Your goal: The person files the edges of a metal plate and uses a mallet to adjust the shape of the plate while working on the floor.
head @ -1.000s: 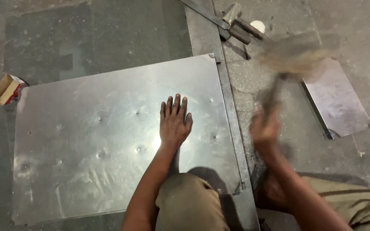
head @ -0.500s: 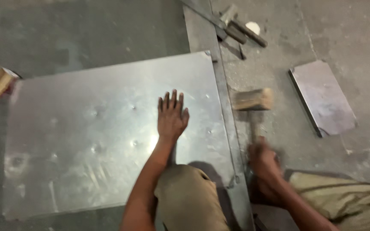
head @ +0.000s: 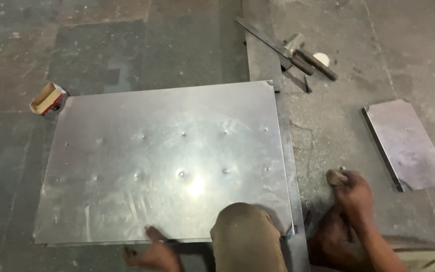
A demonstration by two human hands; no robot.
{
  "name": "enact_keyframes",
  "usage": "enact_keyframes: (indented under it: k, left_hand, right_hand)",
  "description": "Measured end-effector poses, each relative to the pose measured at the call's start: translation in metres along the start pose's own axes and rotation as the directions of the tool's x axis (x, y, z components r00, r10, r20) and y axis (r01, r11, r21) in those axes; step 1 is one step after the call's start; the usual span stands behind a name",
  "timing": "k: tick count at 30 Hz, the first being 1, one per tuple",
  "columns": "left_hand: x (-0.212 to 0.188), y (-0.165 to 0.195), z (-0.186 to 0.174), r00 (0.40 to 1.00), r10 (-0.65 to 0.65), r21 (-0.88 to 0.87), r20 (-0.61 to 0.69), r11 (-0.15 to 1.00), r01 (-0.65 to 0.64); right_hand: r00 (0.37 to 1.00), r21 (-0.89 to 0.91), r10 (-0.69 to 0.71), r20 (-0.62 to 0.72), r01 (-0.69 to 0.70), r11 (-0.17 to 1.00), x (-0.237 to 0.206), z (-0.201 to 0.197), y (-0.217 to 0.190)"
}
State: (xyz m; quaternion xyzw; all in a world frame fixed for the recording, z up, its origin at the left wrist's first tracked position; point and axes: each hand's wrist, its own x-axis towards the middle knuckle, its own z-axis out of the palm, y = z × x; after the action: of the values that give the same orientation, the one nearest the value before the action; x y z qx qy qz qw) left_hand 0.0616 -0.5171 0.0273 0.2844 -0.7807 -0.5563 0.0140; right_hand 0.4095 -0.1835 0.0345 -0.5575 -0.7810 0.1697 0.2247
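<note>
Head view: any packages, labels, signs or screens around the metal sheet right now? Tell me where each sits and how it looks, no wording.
Small open box: on the floor touching the far left corner of the large metal sheet; squat rectangular carton, tan inside, with red and white sides.
No labels, signs or screens show elsewhere in this view.

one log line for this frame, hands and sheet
left hand: on metal sheet near edge | right hand: fisted, contents unclear | floor
</note>
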Motion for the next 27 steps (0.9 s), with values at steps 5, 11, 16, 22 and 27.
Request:
enact_keyframes:
  k: [5,11,16,22,27]
  left_hand:
    - [0.047,-0.016,-0.007,0.700,-0.377,-0.496,0.607,0.509,0.704]
    - [0.049,-0.011,-0.005,0.699,-0.220,-0.506,0.681,0.549,0.665]
    - [0.020,0.029,-0.016,0.758,-0.246,-0.499,0.604,0.625,0.600]
    - [0.019,0.092,-0.034,0.780,0.060,-0.636,0.623,0.619,0.461]
    - [0.043,0.229,-0.087,0.829,0.386,-0.803,0.405,0.584,0.121]
  right_hand:
    - [0.873,0.188,0.283,0.396,-0.379,0.906,0.034,0.059,-0.064]
    - [0.838,0.233,0.238,0.492,-0.390,0.891,-0.001,0.097,-0.108]
    - [0.846,0.100,0.282,0.452,-0.363,0.927,0.012,0.077,-0.111]
    - [0.889,0.416,0.275,0.366,-0.421,0.806,0.018,0.075,-0.125]
    - [0.859,0.577,-0.025,0.512,-0.322,0.750,0.001,0.093,-0.215]
